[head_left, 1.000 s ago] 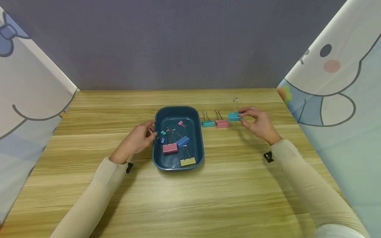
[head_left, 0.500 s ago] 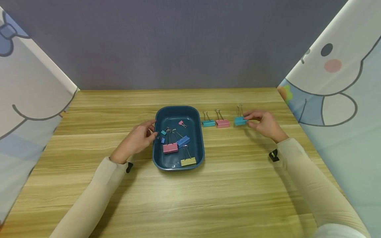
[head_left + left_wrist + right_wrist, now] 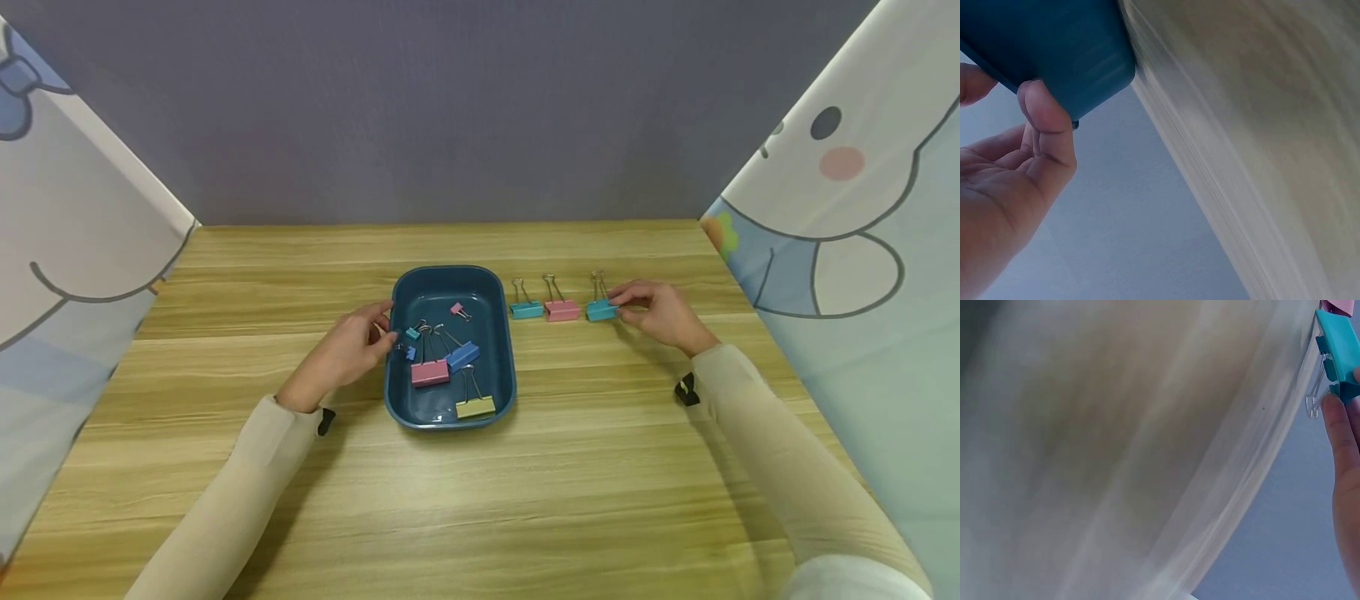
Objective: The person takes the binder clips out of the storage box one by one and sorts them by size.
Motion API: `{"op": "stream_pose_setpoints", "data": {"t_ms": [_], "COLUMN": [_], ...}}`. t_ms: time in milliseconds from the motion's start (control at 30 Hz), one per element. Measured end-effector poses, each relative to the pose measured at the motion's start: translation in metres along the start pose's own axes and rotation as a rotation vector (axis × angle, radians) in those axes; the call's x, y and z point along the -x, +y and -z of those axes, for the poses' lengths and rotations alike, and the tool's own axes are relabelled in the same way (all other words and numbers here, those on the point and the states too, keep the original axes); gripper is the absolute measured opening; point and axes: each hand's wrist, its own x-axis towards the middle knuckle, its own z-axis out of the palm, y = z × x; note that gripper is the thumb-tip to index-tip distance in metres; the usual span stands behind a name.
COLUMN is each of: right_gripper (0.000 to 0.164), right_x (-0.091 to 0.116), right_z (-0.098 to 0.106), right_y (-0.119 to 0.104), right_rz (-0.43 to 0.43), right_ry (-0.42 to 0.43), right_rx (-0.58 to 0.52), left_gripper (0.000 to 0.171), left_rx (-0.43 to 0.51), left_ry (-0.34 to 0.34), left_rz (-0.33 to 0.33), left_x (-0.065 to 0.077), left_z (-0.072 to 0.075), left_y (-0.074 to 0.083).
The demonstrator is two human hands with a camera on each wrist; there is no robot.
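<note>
My right hand (image 3: 660, 315) pinches the end of a turquoise binder clip (image 3: 599, 311) between thumb and fingers, low over the wooden table. The clip's wire handles point to the far side. In the right wrist view the turquoise clip (image 3: 1339, 347) shows its folded edge, with fingertips at its lower end. To its left stand a pink binder clip (image 3: 562, 311) and a teal binder clip (image 3: 527, 310) in a row. My left hand (image 3: 341, 354) holds the left rim of a dark blue tray (image 3: 510, 367); in the left wrist view a finger lies against the tray's outer wall (image 3: 1085, 56).
Inside the tray lie a large pink clip (image 3: 430, 372), a blue clip (image 3: 462, 357), a yellow clip (image 3: 476, 407) and several small clips. A grey wall (image 3: 450, 108) rises behind the wooden table (image 3: 570, 467); printed cloth panels (image 3: 840, 200) flank both sides.
My right hand has brought the turquoise clip nearer and lower, first to the right, then slightly back left, into line with the other two. The left hand stays at the tray's rim.
</note>
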Motion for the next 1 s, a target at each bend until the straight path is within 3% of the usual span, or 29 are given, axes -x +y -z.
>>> {"op": "stream_pose_setpoints", "data": {"t_ms": [200,533,1000], "right_gripper": [0.016,0.015,0.014], "right_x": [-0.006,-0.011,-0.014], "right_z": [0.001,0.003,0.000], "right_y": [0.004,0.004,0.004], "right_rz": [-0.003,-0.129,-0.144], "right_ry": [-0.041,-0.101,-0.118], "right_rx": [0.032,0.076,0.090], "left_gripper": [0.051,0.052,0.052], "left_rx": [-0.001,0.000,-0.018], "left_ry": [0.005,0.005,0.004], "left_rz": [-0.012,-0.006,0.000], "left_x": [0.000,0.000,0.000], "left_z": [0.000,0.000,0.000], "left_y": [0.000,0.000,0.000]}}
